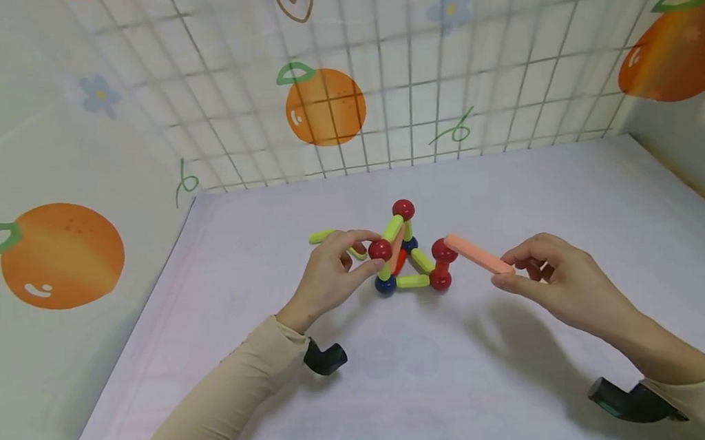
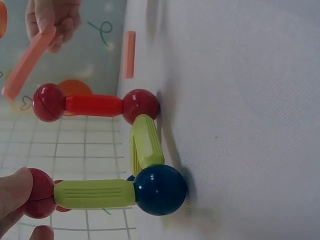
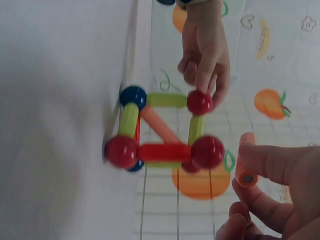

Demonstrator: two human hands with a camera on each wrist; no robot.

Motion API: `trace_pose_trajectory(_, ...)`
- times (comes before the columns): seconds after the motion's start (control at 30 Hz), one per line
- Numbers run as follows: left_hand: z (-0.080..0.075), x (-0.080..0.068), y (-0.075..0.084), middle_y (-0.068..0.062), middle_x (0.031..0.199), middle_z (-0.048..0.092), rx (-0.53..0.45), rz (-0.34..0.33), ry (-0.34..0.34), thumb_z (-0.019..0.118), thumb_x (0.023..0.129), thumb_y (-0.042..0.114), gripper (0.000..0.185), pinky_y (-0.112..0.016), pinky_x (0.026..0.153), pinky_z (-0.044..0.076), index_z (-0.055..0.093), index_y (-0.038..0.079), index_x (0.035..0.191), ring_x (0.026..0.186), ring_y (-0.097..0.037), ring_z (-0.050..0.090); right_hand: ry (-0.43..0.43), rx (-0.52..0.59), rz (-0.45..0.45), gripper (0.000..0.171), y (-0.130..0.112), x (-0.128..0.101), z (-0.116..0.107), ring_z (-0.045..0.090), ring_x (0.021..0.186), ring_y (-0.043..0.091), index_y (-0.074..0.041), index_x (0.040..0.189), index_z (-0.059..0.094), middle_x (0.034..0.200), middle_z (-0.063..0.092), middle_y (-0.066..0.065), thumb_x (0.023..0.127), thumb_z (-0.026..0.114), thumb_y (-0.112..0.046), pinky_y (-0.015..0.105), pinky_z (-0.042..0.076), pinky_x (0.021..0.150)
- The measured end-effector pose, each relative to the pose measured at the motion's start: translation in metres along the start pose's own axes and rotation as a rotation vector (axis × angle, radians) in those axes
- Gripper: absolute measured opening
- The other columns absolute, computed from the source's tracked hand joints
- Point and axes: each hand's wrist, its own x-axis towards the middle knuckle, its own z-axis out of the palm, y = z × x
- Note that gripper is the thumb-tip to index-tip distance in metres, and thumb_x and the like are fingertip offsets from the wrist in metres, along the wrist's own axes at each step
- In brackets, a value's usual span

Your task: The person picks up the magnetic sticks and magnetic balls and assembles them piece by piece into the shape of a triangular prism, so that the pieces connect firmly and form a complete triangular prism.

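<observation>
Plastic rods and balls are making up a little frame (image 1: 410,253) that's sitting mid-table on the pale cloth (image 1: 402,382). Counting what's showing in the head view: four red balls, two dark blue balls, about four yellow-green rods, one red rod and one salmon rod running diagonally inside it. Some of the back is hidden, so the count could be off.

The left hand (image 1: 332,277) is coming in from 9 o'clock of the frame and pinching a red ball (image 1: 380,249) on the upper left corner between thumb and fingertips, with the fingers curling round it. In the left wrist view that same ball is sitting on a yellow-green rod (image 2: 95,194) that's running to a blue ball (image 2: 160,190) resting on the cloth.

The right hand (image 1: 550,280) is at 3 o'clock of the frame, gripping a loose salmon stick (image 1: 476,254) by its near end with thumb and curled fingers. The stick's far tip is lying just beside the red ball (image 1: 444,250) on the right upper corner; can't tell whether it's actually touching.

One more yellow-green rod (image 1: 323,236) is lying on the cloth at 10 o'clock of the frame, partly behind the left fingers.
</observation>
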Motion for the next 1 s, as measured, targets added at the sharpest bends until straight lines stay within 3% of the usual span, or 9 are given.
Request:
trace_pose_trajectory(0.27, 0.000, -0.001, -0.002, -0.004, 0.093, 0.062, -0.003, 0.002, 0.005, 0.071, 0.082, 0.030, 0.034, -0.025, 0.060, 0.040, 0.064, 0.023, 0.114, 0.072, -0.028, 0.052, -0.106, 0.044, -0.052, 0.017, -0.014, 0.009, 0.036, 0.045, 0.072, 0.010, -0.029, 0.088, 0.067, 0.082, 0.054, -0.002, 0.077, 0.074, -0.040, 0.022, 0.037, 0.056)
trace_pose_trajectory(0.47, 0.000, -0.001, -0.001, -0.001, 0.092, 0.060, -0.006, 0.009, 0.010, 0.071, 0.082, 0.030, 0.034, -0.024, 0.059, 0.040, 0.064, 0.022, 0.114, 0.072, -0.030, 0.053, -0.149, 0.052, -0.041, 0.018, -0.014, 0.015, 0.056, 0.046, 0.069, 0.012, -0.025, 0.088, 0.068, 0.082, 0.055, 0.001, 0.075, 0.077, -0.035, 0.022, 0.037, 0.055)
trace_pose_trajectory(1.0, 0.000, -0.001, -0.001, 0.001, 0.089, 0.059, 0.010, 0.016, 0.015, 0.072, 0.081, 0.030, 0.034, -0.024, 0.059, 0.039, 0.064, 0.023, 0.113, 0.067, -0.021, 0.049, -0.134, 0.055, -0.026, 0.019, -0.008, 0.020, 0.071, 0.048, 0.070, 0.013, -0.020, 0.089, 0.069, 0.081, 0.057, 0.000, 0.075, 0.077, -0.029, 0.021, 0.039, 0.056)
